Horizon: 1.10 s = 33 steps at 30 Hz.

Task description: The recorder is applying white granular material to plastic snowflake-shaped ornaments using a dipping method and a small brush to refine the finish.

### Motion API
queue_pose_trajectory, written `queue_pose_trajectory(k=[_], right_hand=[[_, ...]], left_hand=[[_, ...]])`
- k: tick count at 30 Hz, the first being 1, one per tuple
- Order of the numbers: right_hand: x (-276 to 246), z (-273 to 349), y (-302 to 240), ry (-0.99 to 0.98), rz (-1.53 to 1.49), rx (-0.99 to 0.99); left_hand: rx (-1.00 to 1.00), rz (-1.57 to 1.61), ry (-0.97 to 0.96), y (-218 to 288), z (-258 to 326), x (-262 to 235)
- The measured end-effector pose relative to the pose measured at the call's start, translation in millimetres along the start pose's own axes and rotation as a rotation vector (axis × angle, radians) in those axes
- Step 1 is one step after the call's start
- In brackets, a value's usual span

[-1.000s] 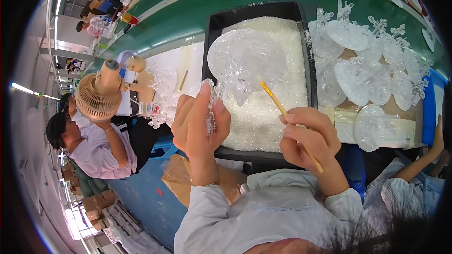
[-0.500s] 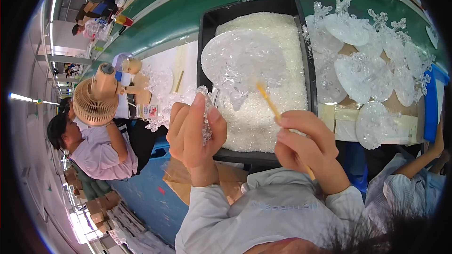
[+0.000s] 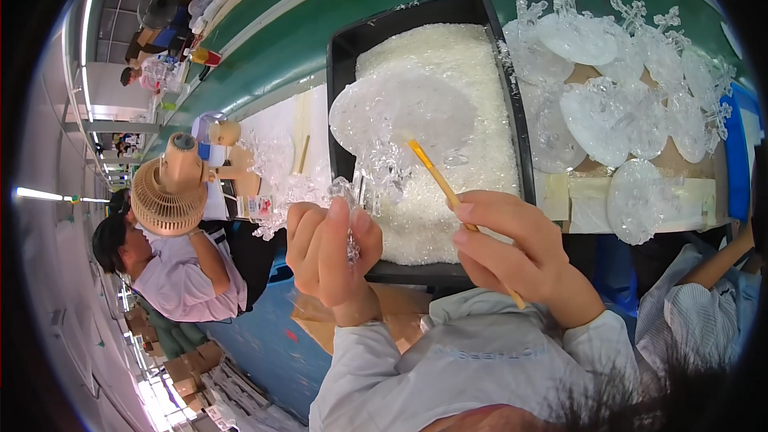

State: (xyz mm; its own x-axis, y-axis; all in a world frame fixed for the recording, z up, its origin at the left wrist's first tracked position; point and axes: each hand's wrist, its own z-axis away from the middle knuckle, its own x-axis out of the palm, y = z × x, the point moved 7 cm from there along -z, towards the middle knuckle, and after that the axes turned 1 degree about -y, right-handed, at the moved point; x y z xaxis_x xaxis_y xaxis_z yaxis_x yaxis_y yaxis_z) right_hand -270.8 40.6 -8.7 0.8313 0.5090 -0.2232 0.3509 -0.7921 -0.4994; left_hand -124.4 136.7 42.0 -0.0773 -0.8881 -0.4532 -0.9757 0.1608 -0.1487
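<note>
Left hand (image 3: 328, 252) pinches the stem of a clear plastic ornament (image 3: 400, 124), held over the black tray (image 3: 344, 72) of white granules (image 3: 456, 64) on the green bench (image 3: 296, 40). Right hand (image 3: 512, 248) grips a thin brush (image 3: 436, 176), its tip seemingly touching the ornament.

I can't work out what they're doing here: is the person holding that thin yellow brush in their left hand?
No, the brush is gripped in the right hand, while the left hand holds a clear plastic ornament over the black tray.
</note>
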Motion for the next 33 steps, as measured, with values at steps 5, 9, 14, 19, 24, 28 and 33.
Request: queue_pose_trajectory(k=[5, 9, 14, 19, 24, 28, 33], right_hand=[[-8, -3, 1, -0.007, -0.006, 0.033], [-7, 0, 0, 0.054, 0.009, 0.03], [-10, 4, 3, 0.148, 0.01, 0.066], [-4, -3, 7, 0.135, -0.028, 0.072], [-7, 1, 8, 0.172, -0.008, 0.065], [-2, -2, 15, 0.105, -0.01, 0.13], [-5, -1, 13, 0.113, -0.113, 0.125]], left_hand=[[0.001, 0.043, -0.01, 2, -5, 6], [-0.048, 0.026, -0.034, -8, -2, 4], [-0.151, -0.109, -0.17, -28, -24, 17], [-0.231, -0.125, -0.218, -37, -39, 17], [-0.318, -0.04, -0.135, -36, -38, 20], [-0.28, 0.066, -0.171, -33, -35, 27], [-0.179, 0.128, -0.169, -32, -32, 29]])
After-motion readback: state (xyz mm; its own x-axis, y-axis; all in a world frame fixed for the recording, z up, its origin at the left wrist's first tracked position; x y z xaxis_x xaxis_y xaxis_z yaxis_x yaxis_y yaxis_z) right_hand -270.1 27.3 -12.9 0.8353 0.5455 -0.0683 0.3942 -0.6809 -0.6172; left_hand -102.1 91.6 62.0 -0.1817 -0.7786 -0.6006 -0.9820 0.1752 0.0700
